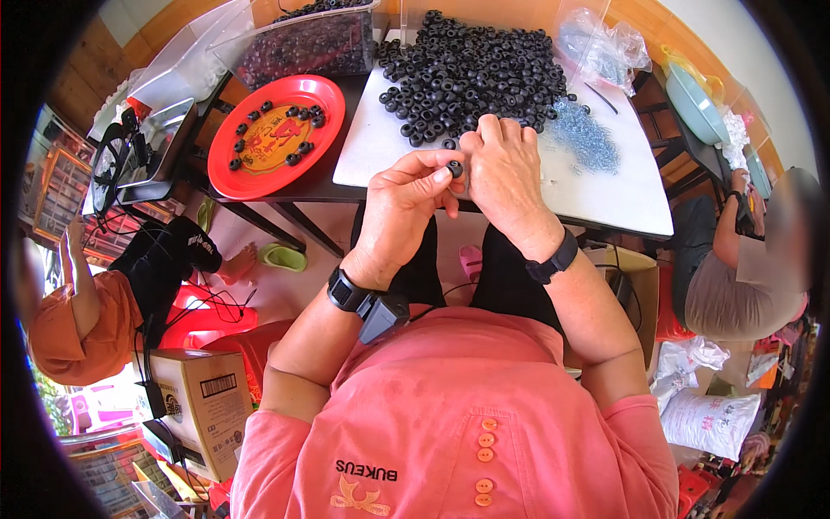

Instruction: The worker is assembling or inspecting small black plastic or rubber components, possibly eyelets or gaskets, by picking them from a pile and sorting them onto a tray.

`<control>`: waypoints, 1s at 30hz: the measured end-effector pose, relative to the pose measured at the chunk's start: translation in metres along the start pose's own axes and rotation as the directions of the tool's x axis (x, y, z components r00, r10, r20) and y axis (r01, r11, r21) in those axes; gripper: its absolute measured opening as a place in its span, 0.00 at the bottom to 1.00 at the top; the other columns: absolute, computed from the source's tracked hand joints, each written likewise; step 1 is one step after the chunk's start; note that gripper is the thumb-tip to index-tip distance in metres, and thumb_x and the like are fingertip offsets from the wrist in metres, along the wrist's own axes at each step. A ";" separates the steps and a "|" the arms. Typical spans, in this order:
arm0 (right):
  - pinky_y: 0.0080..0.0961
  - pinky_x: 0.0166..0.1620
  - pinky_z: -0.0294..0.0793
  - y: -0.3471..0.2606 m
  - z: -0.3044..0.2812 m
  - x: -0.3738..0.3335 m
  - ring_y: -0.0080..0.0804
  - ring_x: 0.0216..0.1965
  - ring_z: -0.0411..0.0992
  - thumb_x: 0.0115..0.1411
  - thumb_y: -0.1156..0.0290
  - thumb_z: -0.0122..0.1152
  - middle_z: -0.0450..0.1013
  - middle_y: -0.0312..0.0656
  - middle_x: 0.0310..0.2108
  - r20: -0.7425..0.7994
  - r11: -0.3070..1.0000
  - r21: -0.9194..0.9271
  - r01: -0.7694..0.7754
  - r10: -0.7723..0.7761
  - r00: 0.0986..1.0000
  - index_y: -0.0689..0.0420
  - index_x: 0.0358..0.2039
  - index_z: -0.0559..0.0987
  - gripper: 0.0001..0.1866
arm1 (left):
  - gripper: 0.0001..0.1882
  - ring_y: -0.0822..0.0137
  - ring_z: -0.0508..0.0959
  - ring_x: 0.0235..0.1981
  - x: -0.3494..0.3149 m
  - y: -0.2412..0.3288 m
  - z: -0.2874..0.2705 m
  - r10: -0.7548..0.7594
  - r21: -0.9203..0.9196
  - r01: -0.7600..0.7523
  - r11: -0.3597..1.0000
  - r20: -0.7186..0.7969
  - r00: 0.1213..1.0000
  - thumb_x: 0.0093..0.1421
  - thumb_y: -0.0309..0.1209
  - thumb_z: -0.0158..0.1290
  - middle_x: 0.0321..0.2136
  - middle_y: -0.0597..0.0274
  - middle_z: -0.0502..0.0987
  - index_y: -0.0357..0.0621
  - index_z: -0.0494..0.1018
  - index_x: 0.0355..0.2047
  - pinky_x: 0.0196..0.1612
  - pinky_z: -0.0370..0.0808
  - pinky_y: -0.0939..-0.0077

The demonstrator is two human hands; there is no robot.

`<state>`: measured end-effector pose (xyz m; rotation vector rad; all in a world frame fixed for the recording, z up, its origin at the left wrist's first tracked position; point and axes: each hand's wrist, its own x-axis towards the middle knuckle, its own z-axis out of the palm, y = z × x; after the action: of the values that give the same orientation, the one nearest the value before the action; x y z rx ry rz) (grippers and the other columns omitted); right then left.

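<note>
White table [605, 195]: black ring pile [471, 73], red plate [275, 138].

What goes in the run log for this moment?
left hand: pinching black ring | right hand: touching it | ring pile: on white board

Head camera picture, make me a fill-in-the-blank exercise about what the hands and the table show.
1. The left hand pinches one small black ring between thumb and ____.
2. The red plate holds a few black rings and lies to the ____ of the white board.
3. The big pile of black rings lies on the ____ board.
4. Small metal parts lie to the ____ of that pile.

Missing words: forefinger; left; white; right
</note>
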<state>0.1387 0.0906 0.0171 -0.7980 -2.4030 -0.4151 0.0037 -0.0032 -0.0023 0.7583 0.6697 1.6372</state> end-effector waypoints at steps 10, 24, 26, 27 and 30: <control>0.38 0.42 0.62 0.026 -0.042 -0.043 0.41 0.40 0.68 0.53 0.72 0.62 0.69 0.40 0.33 0.047 0.987 0.048 -0.151 0.149 0.988 0.56 0.28 0.78 0.03 | 0.12 0.66 0.77 0.36 -0.001 0.001 -0.001 -0.004 0.018 0.004 1.000 0.015 1.000 0.66 0.25 0.53 0.35 0.56 0.78 0.33 0.76 0.48 0.34 0.75 0.73; 0.37 0.43 0.62 0.042 -0.030 -0.063 0.40 0.42 0.67 0.50 0.74 0.63 0.69 0.39 0.34 -0.108 0.991 0.033 -0.128 0.131 0.985 0.54 0.27 0.81 0.03 | 0.13 0.69 0.77 0.33 -0.001 0.004 0.016 0.003 0.248 0.009 0.969 -0.047 0.999 0.65 0.23 0.52 0.35 0.56 0.79 0.31 0.76 0.49 0.32 0.74 0.77; 0.37 0.43 0.62 0.043 -0.029 -0.065 0.40 0.42 0.67 0.50 0.74 0.62 0.69 0.39 0.34 -0.127 0.990 0.036 -0.138 0.141 0.982 0.54 0.27 0.81 0.03 | 0.14 0.69 0.77 0.32 -0.001 0.006 0.026 0.001 0.332 0.012 0.943 -0.040 0.999 0.65 0.23 0.52 0.35 0.55 0.79 0.31 0.75 0.50 0.32 0.74 0.76; 0.37 0.43 0.62 0.042 -0.028 -0.065 0.40 0.42 0.67 0.50 0.74 0.62 0.69 0.39 0.34 -0.130 0.990 0.040 -0.138 0.142 0.981 0.54 0.27 0.81 0.03 | 0.13 0.69 0.77 0.31 0.000 0.007 0.032 0.016 0.340 -0.012 0.940 -0.010 1.000 0.65 0.23 0.52 0.35 0.55 0.79 0.31 0.75 0.49 0.31 0.74 0.77; 0.38 0.43 0.62 0.039 -0.026 -0.066 0.40 0.43 0.68 0.49 0.74 0.62 0.69 0.39 0.34 -0.135 0.986 0.073 -0.148 0.156 0.978 0.55 0.28 0.80 0.04 | 0.12 0.70 0.76 0.30 0.011 0.000 0.036 0.008 0.327 -0.016 0.945 0.026 1.000 0.65 0.22 0.52 0.34 0.56 0.79 0.31 0.76 0.48 0.30 0.74 0.78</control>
<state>0.2168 0.0798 0.0021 -0.8871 -2.1967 -0.3217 0.0301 0.0088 0.0219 1.0207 0.9356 1.5424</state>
